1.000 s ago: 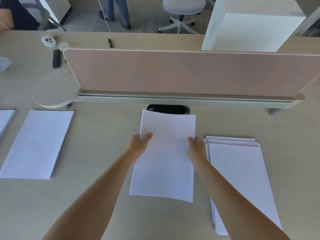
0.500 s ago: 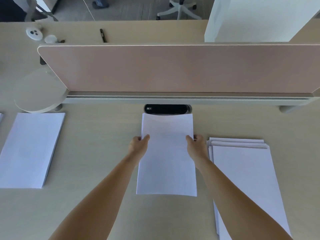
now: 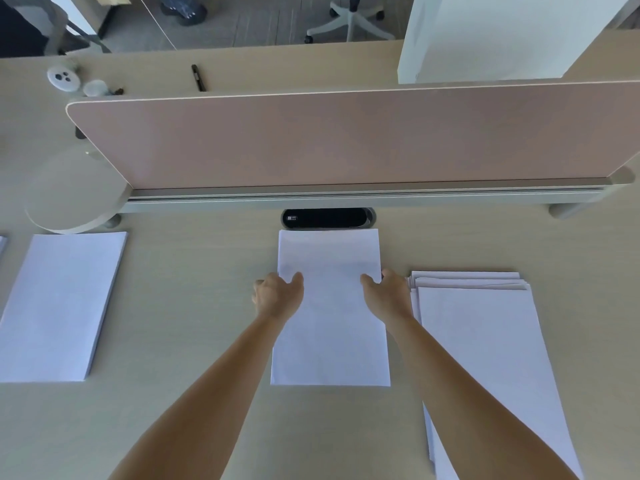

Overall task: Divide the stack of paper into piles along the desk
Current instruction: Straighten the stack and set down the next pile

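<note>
Head view, from your left: a sliver of white paper (image 3: 2, 244) shows at the very edge of the frame, too cut off to say more. Just beside it a neat left pile (image 3: 59, 306) lies flat on the pale wood surface (image 3: 194, 306), angled slightly, with a round grey disc (image 3: 72, 192) behind it at the end of the divider rail.

Your left hand (image 3: 278, 297) holds the left edge of the middle pile (image 3: 329, 258). The thumb lies on top of the sheets and the fingers curl at the side. You cannot see whether they reach under the paper. This pile sits squarely in front of you, its far edge just short of the black cable port (image 3: 327, 218). Your right hand (image 3: 388, 296) grips the opposite edge the same way, thumb on top, fingers wrapped at the side.

Right of that hand, close but apart from the middle pile, lies the stack of paper (image 3: 485, 341). Its top sheets are fanned unevenly at the far end and your right forearm covers its near part.

A pink divider panel (image 3: 346, 140) stands across the back. Beyond it lie a black pen (image 3: 198, 77) and a white box (image 3: 502, 36).
</note>
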Demonstrator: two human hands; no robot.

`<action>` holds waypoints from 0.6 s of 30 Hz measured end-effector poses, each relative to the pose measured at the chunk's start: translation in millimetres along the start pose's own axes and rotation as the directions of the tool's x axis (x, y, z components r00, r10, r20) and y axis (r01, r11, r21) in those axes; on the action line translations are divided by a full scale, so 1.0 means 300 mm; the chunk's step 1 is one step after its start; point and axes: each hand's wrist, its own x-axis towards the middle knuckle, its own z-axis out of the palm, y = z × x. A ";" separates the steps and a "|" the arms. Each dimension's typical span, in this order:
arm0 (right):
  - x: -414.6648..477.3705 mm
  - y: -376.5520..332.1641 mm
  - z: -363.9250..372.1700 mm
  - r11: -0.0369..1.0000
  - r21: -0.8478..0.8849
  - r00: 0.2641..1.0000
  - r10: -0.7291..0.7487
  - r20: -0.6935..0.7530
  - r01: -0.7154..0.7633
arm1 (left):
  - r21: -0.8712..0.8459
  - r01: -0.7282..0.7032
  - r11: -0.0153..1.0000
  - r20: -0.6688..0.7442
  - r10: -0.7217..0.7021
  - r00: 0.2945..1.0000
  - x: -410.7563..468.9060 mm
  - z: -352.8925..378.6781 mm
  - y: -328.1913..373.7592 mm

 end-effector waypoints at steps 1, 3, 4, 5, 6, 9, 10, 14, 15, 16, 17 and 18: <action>-0.004 0.000 -0.001 1.000 -0.008 1.000 -0.006 0.003 0.006 | 0.006 -0.005 1.000 0.003 0.005 1.000 -0.007 -0.002 0.002; -0.008 0.004 -0.005 1.000 -0.018 1.000 -0.014 0.003 0.014 | 0.007 -0.020 1.000 0.016 0.020 1.000 -0.015 -0.008 0.004; -0.012 0.004 -0.009 1.000 -0.018 1.000 -0.013 0.008 0.013 | -0.001 -0.025 1.000 0.022 0.025 0.999 -0.019 -0.009 0.003; -0.020 0.002 -0.014 1.000 -0.017 1.000 -0.017 0.018 0.017 | -0.011 -0.025 1.000 0.026 0.025 0.999 -0.023 -0.011 0.002; -0.026 -0.001 -0.019 1.000 -0.012 0.999 -0.021 0.034 0.021 | -0.024 -0.028 0.999 0.025 0.028 0.999 -0.030 -0.011 -0.001; -0.044 -0.006 -0.049 0.999 0.029 0.995 -0.031 0.099 0.028 | -0.099 -0.023 0.995 0.047 0.028 0.999 -0.063 -0.011 -0.003; -0.047 -0.004 -0.060 0.998 0.048 0.992 -0.033 0.122 0.027 | -0.140 -0.019 0.990 0.052 0.026 0.998 -0.075 -0.012 0.000; -0.081 0.022 -0.109 0.996 0.034 0.985 -0.087 0.150 0.083 | -0.220 0.004 0.975 -0.013 -0.007 1.000 -0.138 -0.023 -0.003; -0.099 0.031 -0.124 0.994 0.036 0.984 -0.107 0.144 0.103 | -0.229 0.004 0.973 -0.023 -0.010 1.000 -0.160 -0.022 -0.009; -0.115 0.046 -0.138 0.992 0.052 0.982 -0.125 0.140 0.118 | -0.237 -0.005 0.971 -0.021 0.000 1.000 -0.186 -0.018 -0.013; -0.137 0.061 -0.156 0.989 0.070 0.981 -0.139 0.138 0.131 | -0.238 -0.018 0.971 -0.012 0.015 1.000 -0.218 -0.013 -0.014; -0.158 0.079 -0.173 0.986 0.085 0.978 -0.156 0.137 0.145 | -0.229 -0.027 0.973 -0.003 0.027 1.000 -0.252 -0.009 -0.015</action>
